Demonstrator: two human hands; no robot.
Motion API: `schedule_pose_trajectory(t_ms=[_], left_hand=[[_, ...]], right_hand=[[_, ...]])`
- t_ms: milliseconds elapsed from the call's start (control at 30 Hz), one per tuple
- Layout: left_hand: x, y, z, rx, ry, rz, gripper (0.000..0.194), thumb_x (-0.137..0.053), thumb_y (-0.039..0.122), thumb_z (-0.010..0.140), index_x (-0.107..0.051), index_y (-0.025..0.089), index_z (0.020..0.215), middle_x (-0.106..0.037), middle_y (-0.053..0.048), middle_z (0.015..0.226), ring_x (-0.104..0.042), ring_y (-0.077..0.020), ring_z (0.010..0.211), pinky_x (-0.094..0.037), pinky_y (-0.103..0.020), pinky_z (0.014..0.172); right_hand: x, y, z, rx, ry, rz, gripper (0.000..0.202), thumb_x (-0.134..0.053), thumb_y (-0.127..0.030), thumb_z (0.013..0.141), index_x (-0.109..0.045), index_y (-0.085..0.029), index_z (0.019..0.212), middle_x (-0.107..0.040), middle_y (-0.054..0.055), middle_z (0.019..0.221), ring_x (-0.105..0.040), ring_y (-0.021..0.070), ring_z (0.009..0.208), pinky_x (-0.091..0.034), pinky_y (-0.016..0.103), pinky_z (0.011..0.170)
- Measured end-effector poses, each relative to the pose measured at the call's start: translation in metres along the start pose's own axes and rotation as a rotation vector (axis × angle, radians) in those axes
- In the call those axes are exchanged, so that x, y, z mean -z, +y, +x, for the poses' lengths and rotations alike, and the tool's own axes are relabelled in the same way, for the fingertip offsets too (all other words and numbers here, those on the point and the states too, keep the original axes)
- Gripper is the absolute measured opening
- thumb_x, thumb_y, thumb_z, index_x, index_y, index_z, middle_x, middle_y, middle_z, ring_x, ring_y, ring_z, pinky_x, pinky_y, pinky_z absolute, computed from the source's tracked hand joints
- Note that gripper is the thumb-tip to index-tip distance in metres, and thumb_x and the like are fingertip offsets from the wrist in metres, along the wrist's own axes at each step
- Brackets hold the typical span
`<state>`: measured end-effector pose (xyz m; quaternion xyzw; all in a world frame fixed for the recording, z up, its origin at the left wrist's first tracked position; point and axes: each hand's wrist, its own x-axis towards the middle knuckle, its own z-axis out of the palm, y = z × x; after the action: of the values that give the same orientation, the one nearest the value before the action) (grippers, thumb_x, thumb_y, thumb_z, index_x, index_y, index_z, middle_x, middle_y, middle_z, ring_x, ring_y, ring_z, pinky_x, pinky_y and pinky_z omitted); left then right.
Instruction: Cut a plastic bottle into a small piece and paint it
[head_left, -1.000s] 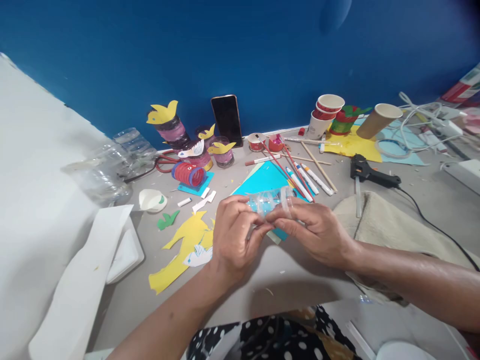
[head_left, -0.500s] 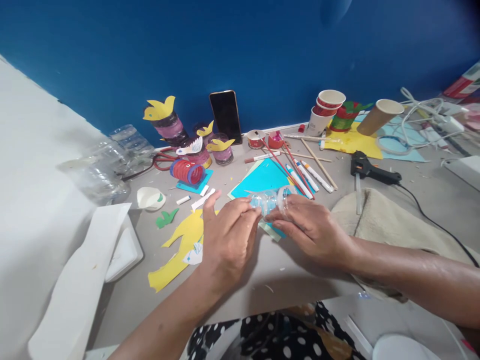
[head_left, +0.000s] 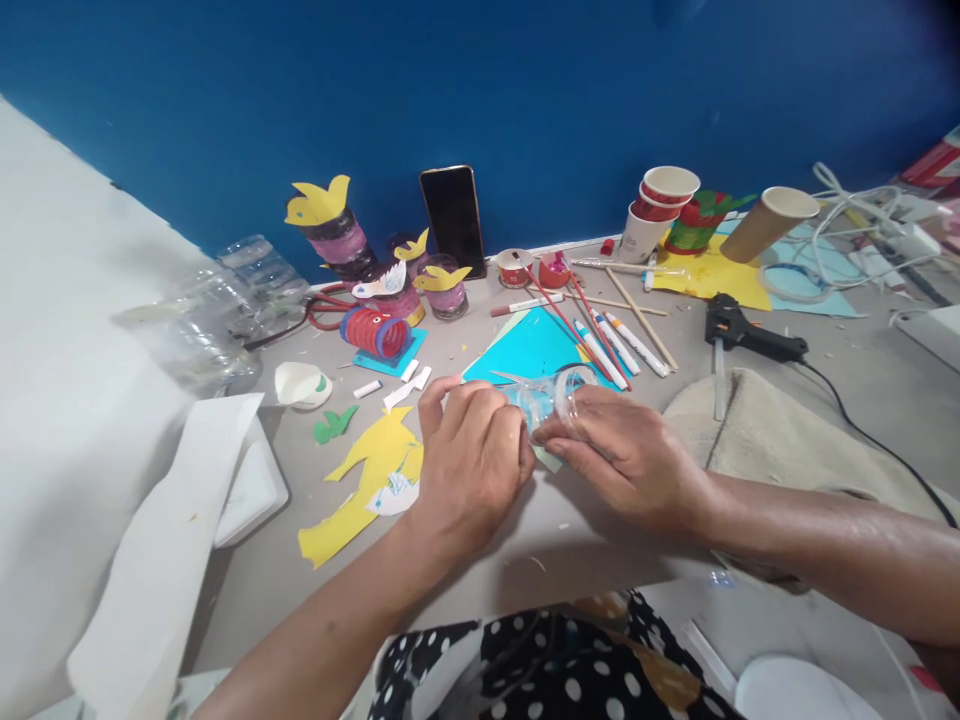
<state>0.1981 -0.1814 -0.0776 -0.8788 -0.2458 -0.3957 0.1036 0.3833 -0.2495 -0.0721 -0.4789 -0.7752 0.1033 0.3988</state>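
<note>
A clear, ridged piece of plastic bottle (head_left: 551, 400) is held on its side between both hands, just above the blue paper (head_left: 525, 345). My right hand (head_left: 626, 445) is closed on its right end, with the thumb underneath and the fingers at the round rim. My left hand (head_left: 476, 460) has its fingers curled down over the left end, where a thin pointed strip of the plastic sticks out. The left fingertips are hidden behind the knuckles. Left of that hand lie yellow paper scraps (head_left: 367, 490) and a green paper cutout (head_left: 335, 424).
A black glue gun (head_left: 757, 335) and a beige cloth (head_left: 795, 430) lie to the right. Several markers (head_left: 634, 345) lie behind the hands. Paper cups (head_left: 652, 215), a phone (head_left: 453, 222) and decorated bottle pieces (head_left: 341, 240) stand along the blue wall. Clear bottles (head_left: 195, 320) lie left.
My left hand has rolled forward over the plastic piece's left end, its thumb and fingers curling in more. The right hand keeps its hold. The camera view has shifted slightly.
</note>
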Motion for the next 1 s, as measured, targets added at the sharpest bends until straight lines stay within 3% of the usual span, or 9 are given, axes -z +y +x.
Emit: schedule_pose_trajectory(t_ms=[167, 267, 400, 533, 633, 733, 833, 933, 1000], left_hand=[[0.001, -0.001, -0.003, 0.009, -0.020, -0.067, 0.016, -0.057, 0.007, 0.089, -0.054, 0.023, 0.087, -0.064, -0.003, 0.083, -0.060, -0.0231, 0.088, -0.044, -0.046, 0.100], [0.003, -0.007, -0.005, 0.129, -0.046, -0.233, 0.006, -0.060, 0.014, 0.097, -0.061, 0.021, 0.097, -0.069, -0.005, 0.093, -0.064, -0.0223, 0.093, -0.047, -0.043, 0.094], [0.003, -0.014, -0.008, 0.264, -0.047, -0.430, 0.018, -0.068, 0.022, 0.098, -0.070, 0.022, 0.116, -0.073, -0.007, 0.107, -0.068, -0.0209, 0.100, -0.052, -0.037, 0.086], [0.000, -0.013, -0.006, 0.261, 0.039, -0.451, 0.014, -0.079, 0.023, 0.090, -0.077, 0.024, 0.104, -0.074, -0.004, 0.095, -0.069, -0.0201, 0.091, -0.052, -0.037, 0.084], [0.003, -0.014, -0.002, 0.332, 0.019, -0.517, 0.012, -0.080, 0.026, 0.089, -0.079, 0.025, 0.101, -0.075, -0.003, 0.094, -0.069, -0.0196, 0.090, -0.052, -0.036, 0.086], [0.008, -0.024, 0.001, 0.662, -0.127, -0.715, 0.026, -0.077, 0.039, 0.091, -0.077, 0.025, 0.113, -0.077, -0.006, 0.111, -0.070, -0.0227, 0.104, -0.052, -0.037, 0.094], [0.011, -0.037, 0.001, 0.968, -0.364, -1.092, 0.049, -0.062, 0.060, 0.096, -0.072, 0.022, 0.125, -0.075, -0.012, 0.121, -0.069, -0.0283, 0.114, -0.052, -0.041, 0.098], [0.013, -0.040, 0.002, 0.988, -0.657, -1.426, 0.069, -0.068, 0.070, 0.086, -0.066, 0.020, 0.134, -0.072, -0.016, 0.131, -0.067, -0.0350, 0.119, -0.052, -0.044, 0.097], [0.015, -0.036, 0.005, 0.957, -0.772, -1.438, 0.080, -0.090, 0.058, 0.070, -0.065, 0.021, 0.135, -0.068, -0.015, 0.139, -0.064, -0.0370, 0.124, -0.052, -0.043, 0.098]], right_hand=[[0.000, 0.002, -0.001, -0.108, -0.013, 0.032, 0.024, -0.055, -0.021, 0.105, -0.071, -0.018, 0.087, -0.072, 0.003, 0.078, -0.065, 0.0172, 0.077, -0.047, 0.030, 0.074], [0.004, 0.002, 0.003, -0.162, -0.013, 0.091, 0.026, -0.055, -0.023, 0.105, -0.072, -0.019, 0.085, -0.071, 0.001, 0.075, -0.064, 0.0156, 0.074, -0.047, 0.029, 0.073], [0.012, 0.002, 0.007, -0.257, -0.031, 0.170, 0.027, -0.056, -0.024, 0.103, -0.073, -0.020, 0.083, -0.074, 0.001, 0.078, -0.066, 0.0147, 0.072, -0.048, 0.028, 0.070], [0.012, 0.001, 0.006, -0.275, -0.039, 0.163, 0.027, -0.056, -0.026, 0.104, -0.073, -0.020, 0.083, -0.075, 0.001, 0.081, -0.066, 0.0147, 0.075, -0.048, 0.029, 0.072], [0.010, 0.004, 0.005, -0.234, -0.034, 0.158, 0.027, -0.055, -0.026, 0.104, -0.072, -0.020, 0.084, -0.073, 0.001, 0.080, -0.065, 0.0144, 0.075, -0.048, 0.029, 0.074], [0.015, 0.009, 0.008, -0.149, -0.060, 0.217, 0.023, -0.056, -0.024, 0.103, -0.070, -0.020, 0.085, -0.073, 0.001, 0.079, -0.065, 0.0142, 0.075, -0.048, 0.029, 0.073], [0.025, 0.015, 0.011, -0.058, -0.143, 0.322, 0.015, -0.057, -0.023, 0.100, -0.067, -0.019, 0.091, -0.072, 0.002, 0.082, -0.065, 0.0142, 0.076, -0.049, 0.028, 0.072], [0.030, 0.019, 0.012, -0.093, -0.243, 0.345, 0.005, -0.060, -0.024, 0.097, -0.062, -0.020, 0.098, -0.071, 0.002, 0.089, -0.064, 0.0148, 0.077, -0.050, 0.028, 0.071], [0.029, 0.023, 0.012, -0.125, -0.290, 0.332, 0.011, -0.061, -0.027, 0.097, -0.061, -0.020, 0.105, -0.071, 0.003, 0.093, -0.065, 0.0154, 0.079, -0.053, 0.029, 0.073]])
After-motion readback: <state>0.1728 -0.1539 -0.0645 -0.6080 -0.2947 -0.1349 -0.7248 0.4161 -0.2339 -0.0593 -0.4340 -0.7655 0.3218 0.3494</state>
